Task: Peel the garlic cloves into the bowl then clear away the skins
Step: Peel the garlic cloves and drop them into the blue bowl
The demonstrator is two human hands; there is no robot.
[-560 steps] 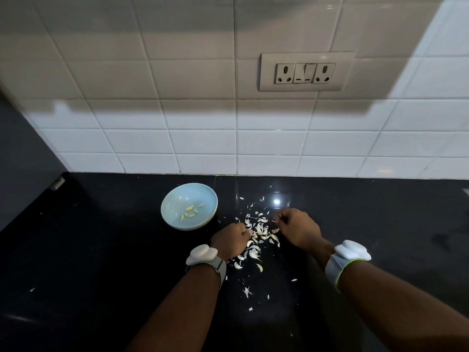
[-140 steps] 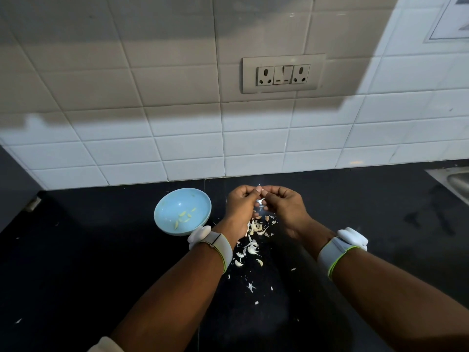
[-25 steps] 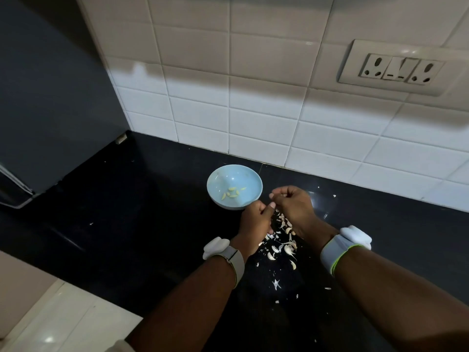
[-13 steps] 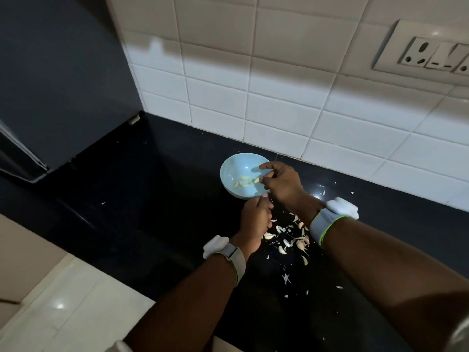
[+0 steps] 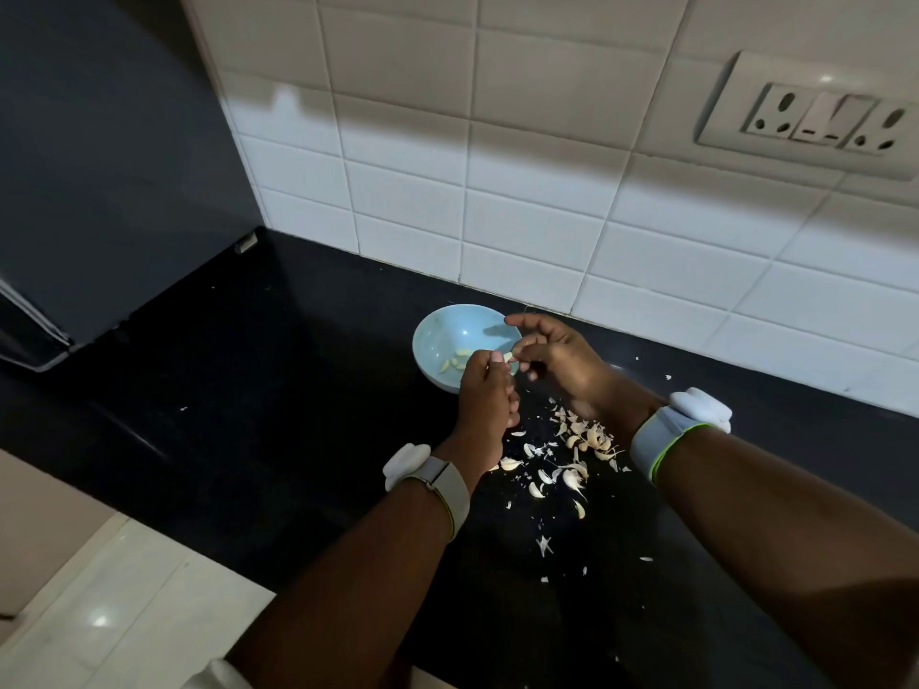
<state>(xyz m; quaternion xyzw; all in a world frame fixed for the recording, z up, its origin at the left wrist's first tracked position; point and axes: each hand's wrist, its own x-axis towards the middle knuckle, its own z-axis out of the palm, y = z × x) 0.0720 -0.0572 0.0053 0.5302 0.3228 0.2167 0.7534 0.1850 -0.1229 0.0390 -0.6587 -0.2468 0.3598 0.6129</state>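
A glossy black stone surface (image 5: 298, 390) runs below a wall of white glazed tiles (image 5: 522, 201), with a white switch-and-socket plate (image 5: 825, 116) set high at the right and a dark grey cabinet side (image 5: 99, 166) at the left. A round pale blue bowl (image 5: 437, 335) sits near the wall and holds a few peeled cream garlic cloves (image 5: 453, 363). Just beside it on the right lies a scatter of papery white garlic skins and unpeeled cloves (image 5: 572, 455). Both hands hover over the bowl's near rim. The left hand (image 5: 487, 395) is clenched, its grip pinching a small pale clove (image 5: 508, 357) at the fingertips. The right hand (image 5: 562, 360) touches that same clove with thumb and one finger, its other fingers loosely curled. Each wrist carries a white band.
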